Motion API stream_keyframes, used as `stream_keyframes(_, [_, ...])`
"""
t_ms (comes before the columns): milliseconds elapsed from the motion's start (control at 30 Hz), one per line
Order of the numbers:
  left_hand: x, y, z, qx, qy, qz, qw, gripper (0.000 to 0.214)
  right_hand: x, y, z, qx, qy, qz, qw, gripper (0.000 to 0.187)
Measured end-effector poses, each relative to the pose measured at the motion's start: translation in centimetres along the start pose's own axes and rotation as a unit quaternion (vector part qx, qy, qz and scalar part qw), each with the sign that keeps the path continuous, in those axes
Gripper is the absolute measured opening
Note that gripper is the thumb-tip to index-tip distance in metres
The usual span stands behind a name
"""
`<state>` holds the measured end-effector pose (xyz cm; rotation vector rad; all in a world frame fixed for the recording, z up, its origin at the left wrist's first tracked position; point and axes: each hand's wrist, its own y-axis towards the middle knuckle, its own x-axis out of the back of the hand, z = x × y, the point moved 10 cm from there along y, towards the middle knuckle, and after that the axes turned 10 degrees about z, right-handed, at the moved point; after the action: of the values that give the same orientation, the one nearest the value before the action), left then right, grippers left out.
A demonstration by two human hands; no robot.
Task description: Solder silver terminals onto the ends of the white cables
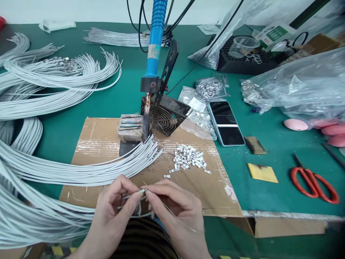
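My left hand (114,208) pinches the end of a thin white wire (129,196) near the front edge of a cardboard sheet (210,187). My right hand (175,208) meets it fingertip to fingertip, pinching a tiny metal terminal (145,190) at the wire's tip. A pile of small metal terminals (188,160) lies on the cardboard just beyond my right hand. A bundle of white wires (107,169) fans in from the left, its stripped ends under a blue-handled soldering iron (155,54) held upright in a stand.
More white wire bundles (54,72) cover the left of the green table. A small fan (164,117) sits behind the iron. A phone (225,123), bags of terminals (210,88), yellow sponge (262,172), red scissors (314,181) and plastic bags (304,86) lie to the right.
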<state>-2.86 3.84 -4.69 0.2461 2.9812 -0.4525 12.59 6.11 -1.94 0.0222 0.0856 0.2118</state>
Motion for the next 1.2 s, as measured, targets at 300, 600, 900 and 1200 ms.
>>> stream_keyframes(300, [0.3, 0.0, 0.2, -0.007, 0.049, -0.027, 0.998, 0.020, -0.4, -1.2, -4.3, -0.092, 0.191, -0.002, 0.977, 0.008])
stream_keyframes(600, [-0.8, 0.0, 0.9, 0.096, 0.106, 0.074, 0.987, 0.026, 0.0, 0.3, -2.7, -0.208, -0.011, 0.142, 0.968, 0.013])
stream_keyframes(900, [-1.1, 0.4, 0.6, 0.086, 0.067, 0.063, 0.992, 0.026, 0.5, 0.9, -0.5, -0.159, -0.017, 0.152, 0.975, 0.016])
stream_keyframes(1200, [-2.2, 0.1, -2.5, -0.029, 0.193, 0.037, 0.980, 0.029, 1.0, -0.4, -2.6, -0.161, 0.133, 0.040, 0.977, 0.012])
